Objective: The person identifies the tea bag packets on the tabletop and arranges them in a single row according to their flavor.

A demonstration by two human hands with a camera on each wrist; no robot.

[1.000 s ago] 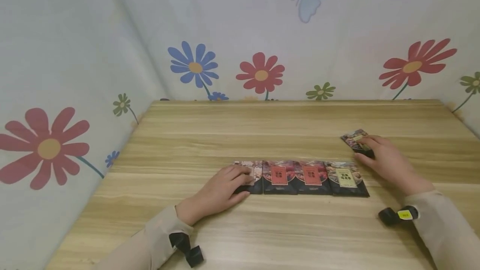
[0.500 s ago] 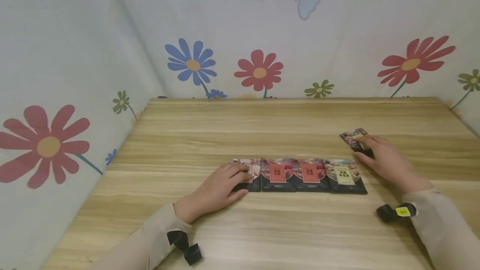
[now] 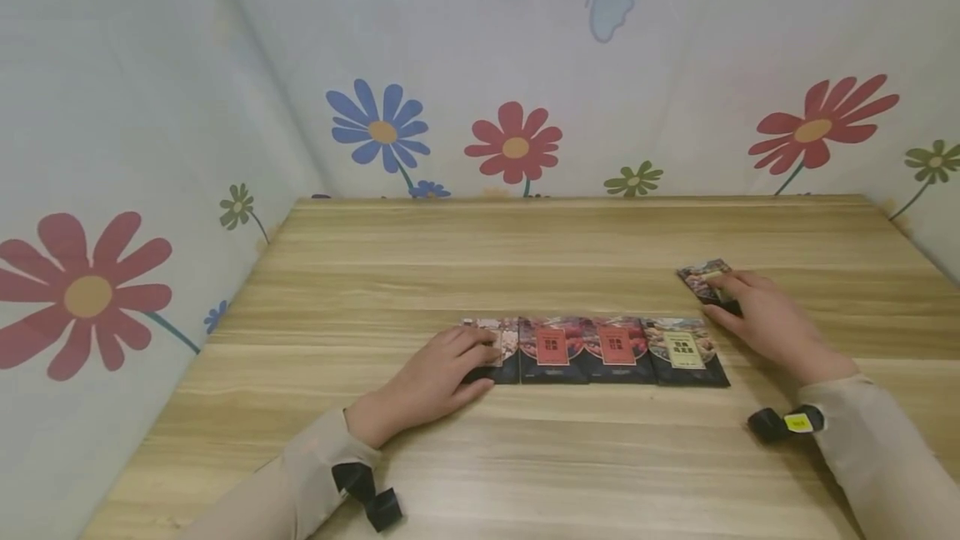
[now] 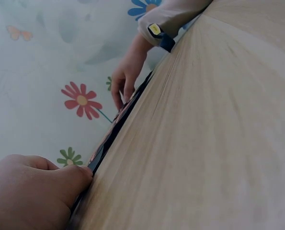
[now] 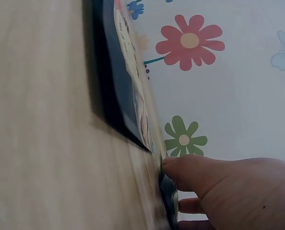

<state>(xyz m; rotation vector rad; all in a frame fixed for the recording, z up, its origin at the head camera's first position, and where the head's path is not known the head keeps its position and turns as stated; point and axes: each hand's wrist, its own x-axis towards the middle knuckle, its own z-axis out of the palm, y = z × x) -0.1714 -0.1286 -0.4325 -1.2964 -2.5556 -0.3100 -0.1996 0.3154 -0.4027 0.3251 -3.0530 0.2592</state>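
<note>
Four-sided tea sachets lie in one row on the table. At the row's left end is a pink-patterned sachet (image 3: 510, 348), partly covered by my left hand (image 3: 431, 377), whose fingers rest on it. Beside it come two red-labelled sachets (image 3: 552, 350) and a yellow-green-labelled sachet (image 3: 686, 352) at the right end. Behind and to the right lies a separate sachet (image 3: 699, 280), turned at an angle. My right hand (image 3: 776, 323) holds its right side, thumb at the near edge and fingers over the top. Those fingertips are partly hidden in the right wrist view.
The wooden table (image 3: 480, 257) reaches back to a white cloth wall (image 3: 697, 48) printed with flowers and a butterfly. Another cloth wall stands along the left. Each wrist carries a small black camera (image 3: 384, 509) on a strap.
Both hands and the sachets keep their places on the table. Only the head view has shifted slightly.
</note>
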